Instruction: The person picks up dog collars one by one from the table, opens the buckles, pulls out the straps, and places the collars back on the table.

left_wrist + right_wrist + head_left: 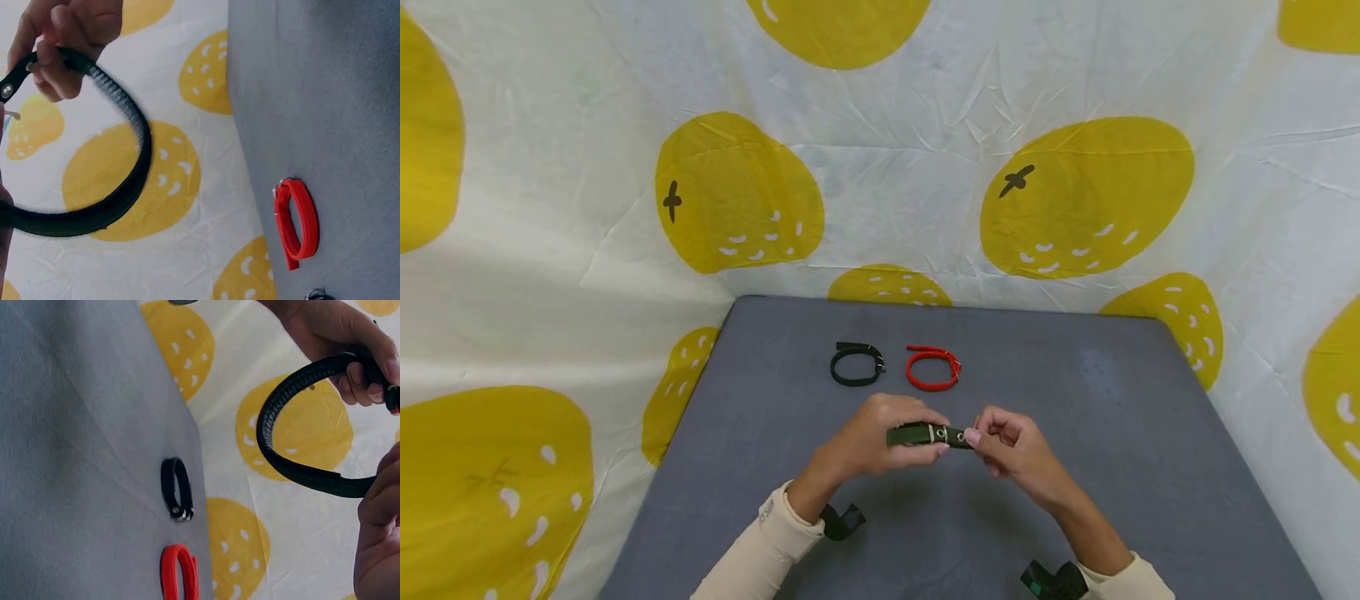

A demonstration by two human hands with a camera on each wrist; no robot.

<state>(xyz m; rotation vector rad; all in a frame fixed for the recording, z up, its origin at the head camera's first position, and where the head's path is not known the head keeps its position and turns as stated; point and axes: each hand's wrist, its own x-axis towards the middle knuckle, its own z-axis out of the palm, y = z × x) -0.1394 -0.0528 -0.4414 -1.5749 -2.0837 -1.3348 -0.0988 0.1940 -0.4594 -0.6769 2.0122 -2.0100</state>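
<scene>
A dark green collar [913, 434] with metal eyelets and a buckle is bent into a loop above the table. My left hand [874, 429] grips it near the buckle, thumb below and fingers above. At the strap's eyeleted end, my right hand [1021, 457] pinches the band between thumb and fingers. The left wrist view shows the loop [145, 150] and its ribbed inner face, with the left hand mostly out of frame. In the right wrist view the collar [265, 428] curves between both hands; the buckle is partly cut off.
A black collar [853, 382] and a red collar [932, 387] lie looped side by side on the grey table [782, 400], beyond my hands. White cloth [895, 200] printed with yellow fruit hangs behind and beside the table.
</scene>
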